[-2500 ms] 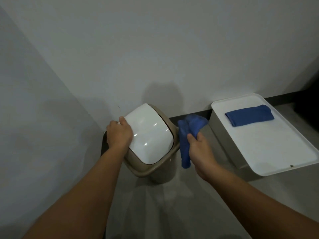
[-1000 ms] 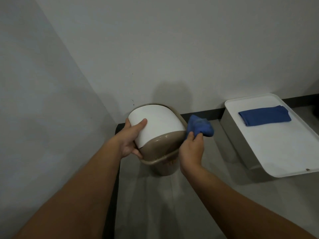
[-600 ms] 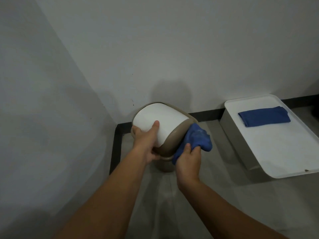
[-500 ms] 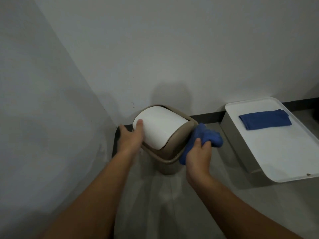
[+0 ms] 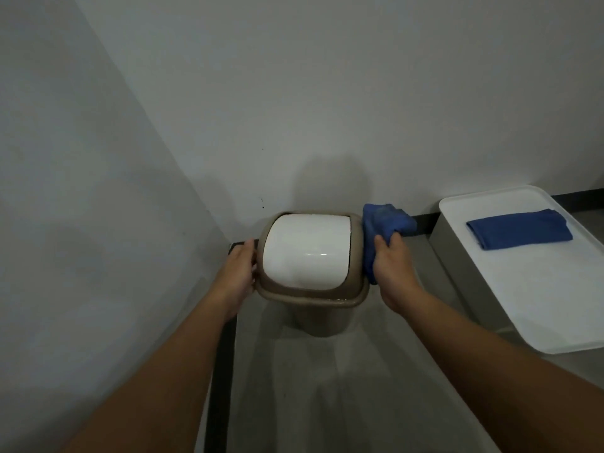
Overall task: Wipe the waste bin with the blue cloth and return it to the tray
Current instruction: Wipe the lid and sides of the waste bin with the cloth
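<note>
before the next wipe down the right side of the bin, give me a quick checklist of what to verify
1. Bin upright on the floor: ok.
2. Left hand bracing the bin's left rim: ok.
3. Right hand gripping the blue cloth: ok, bunched in the fingers.
4. Cloth against the bin's right side: ok, it lies along the rim.
5. White lid closed: cannot tell; a dark gap shows along its right edge.
6. Tray has room for the cloth afterwards: ok, beside the folded cloth already on it.
</note>
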Demonstrator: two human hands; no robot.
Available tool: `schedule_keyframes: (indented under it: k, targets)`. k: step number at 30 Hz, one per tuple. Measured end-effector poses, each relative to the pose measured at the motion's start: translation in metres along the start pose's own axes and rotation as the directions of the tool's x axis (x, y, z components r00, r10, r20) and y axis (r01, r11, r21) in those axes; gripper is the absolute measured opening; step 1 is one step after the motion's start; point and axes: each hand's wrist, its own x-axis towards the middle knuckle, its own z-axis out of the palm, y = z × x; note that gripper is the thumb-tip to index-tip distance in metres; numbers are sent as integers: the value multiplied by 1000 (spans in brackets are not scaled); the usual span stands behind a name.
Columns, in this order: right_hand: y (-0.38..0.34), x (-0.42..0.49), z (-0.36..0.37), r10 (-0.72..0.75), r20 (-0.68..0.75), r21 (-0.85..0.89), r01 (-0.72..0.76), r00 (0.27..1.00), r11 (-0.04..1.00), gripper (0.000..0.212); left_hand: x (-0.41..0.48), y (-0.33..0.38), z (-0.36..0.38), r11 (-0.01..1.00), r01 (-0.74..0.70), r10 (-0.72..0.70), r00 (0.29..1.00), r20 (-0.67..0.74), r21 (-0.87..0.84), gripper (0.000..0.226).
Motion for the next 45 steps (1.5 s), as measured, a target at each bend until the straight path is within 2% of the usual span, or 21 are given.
schedule_keyframes:
  k: [3,6,8,12,15,18,20,23,27,30,33,35,37,39,41,43,45]
  targets:
    - [-1,10,-3,31,87,68,-37,996,997,31,-8,-4,8,997,63,-57,990,128,-46,47]
    - [2,14,-4,39,161,111,-58,986,992,26,-16,-1,12,988,141,-128,976,174,-65,44]
    - [2,12,-3,28,171,140,-52,985,989,16,-16,2,15,986,149,-134,976,171,-74,47]
    - [-2,15,-2,18,181,154,-46,983,987,14,-18,4,20,979,149,-134,984,114,-137,45]
    - [-8,23,-4,22,204,68,-36,979,997,12,-15,3,10,959,224,-198,968,154,-173,70]
    - [-14,33,-3,12,256,-35,-3,967,999,24,-10,4,-5,930,334,-293,926,240,-151,101]
    - [-17,36,-2,1,288,-69,20,958,997,25,-9,3,-7,927,356,-316,911,265,-118,106]
    - [-22,39,-1,11,310,-111,25,951,994,26,-13,-5,-1,910,373,-316,908,276,-183,100]
    - [-24,25,-7,52,268,-139,-15,962,990,20,-18,-11,10,903,342,-296,934,199,-260,82]
    - [-9,-9,-13,19,101,-151,-4,995,988,10,-22,-13,17,894,329,-289,942,169,-304,69]
    - [7,-49,-3,-20,-96,-84,12,995,996,9,-29,-11,28,870,344,-286,935,207,-353,74]
    - [14,-66,9,13,-158,11,-12,987,1000,10,-37,-10,41,871,345,-275,932,235,-350,82]
    - [17,-75,20,45,-164,71,-34,985,997,11,-43,-8,57,862,356,-276,926,256,-360,88]
    - [18,-80,27,29,-160,62,-19,987,998,15,-48,-6,71,847,364,-272,923,274,-387,86]
    - [19,-86,30,-7,-133,47,13,991,999,10,-49,-5,79,847,350,-255,928,272,-399,85]
    - [26,-94,28,0,-53,19,1,999,1000,10,-50,-3,81,846,338,-241,932,270,-411,84]
    - [33,-99,20,68,54,6,-68,996,998,13,-51,-2,81,840,339,-242,933,267,-424,82]
